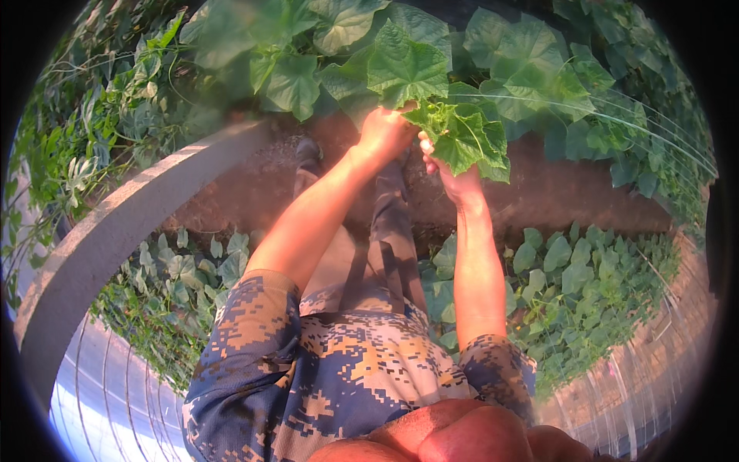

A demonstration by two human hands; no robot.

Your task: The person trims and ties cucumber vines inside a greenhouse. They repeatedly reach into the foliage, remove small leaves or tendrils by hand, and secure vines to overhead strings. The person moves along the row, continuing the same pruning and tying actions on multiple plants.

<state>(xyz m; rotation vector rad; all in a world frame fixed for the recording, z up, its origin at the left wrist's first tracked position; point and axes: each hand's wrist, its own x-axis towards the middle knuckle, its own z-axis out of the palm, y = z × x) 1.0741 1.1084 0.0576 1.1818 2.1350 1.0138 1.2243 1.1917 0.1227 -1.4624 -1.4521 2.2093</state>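
Note:
A leafy cucumber vine shoot (436, 118) with a cluster of young growth rises in front of me. My left hand (388, 134) is closed at the vine, just under a broad lit leaf (409, 66); its fingertips are mostly hidden. Lower and to the right, my right hand (459, 180) has its fingers curled around the shoot, below a drooping leaf (462, 144) that covers part of the hand. The stem between the hands is largely hidden by leaves. A thin pale string (537, 101) runs from near the shoot toward the right.
A curved grey post or beam (133, 179) arches along the left side. Dense cucumber foliage (288, 81) fills the far side, and more leafy plants (568, 265) grow behind me on both sides. Brown soil (554, 185) lies between the rows, with my shoe (309, 151) on it.

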